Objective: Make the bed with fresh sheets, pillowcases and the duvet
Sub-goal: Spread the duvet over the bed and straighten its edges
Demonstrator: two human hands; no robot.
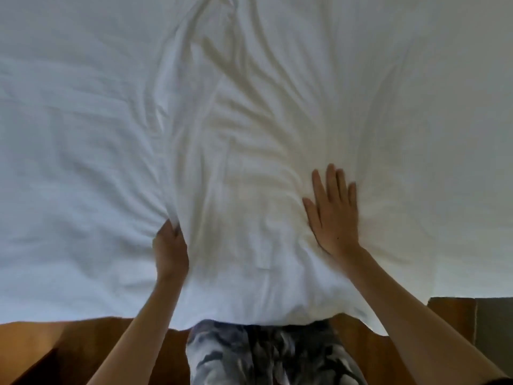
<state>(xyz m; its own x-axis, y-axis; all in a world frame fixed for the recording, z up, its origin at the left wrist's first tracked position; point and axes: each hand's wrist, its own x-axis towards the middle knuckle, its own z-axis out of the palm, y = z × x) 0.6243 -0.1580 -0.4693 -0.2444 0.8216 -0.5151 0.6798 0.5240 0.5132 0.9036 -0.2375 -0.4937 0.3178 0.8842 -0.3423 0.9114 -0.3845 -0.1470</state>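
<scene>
Lower centre: left hand (170,247) pinches wrinkled white sheet (249,120); right hand (334,212) presses flat, fingers spread. Uneven pull likely deepens creases.

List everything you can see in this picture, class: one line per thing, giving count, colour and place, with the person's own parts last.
sheet: one, white, creased, covering the bed and hanging over its near edge
floor: one, brown wood, along the bottom of the view
patterned trousers: one pair, grey and white, bottom centre against the bed edge
left hand: one, gripping a bunch of sheet, lower left of centre
right hand: one, flat with fingers straight, pressing on the sheet, right of centre
</scene>
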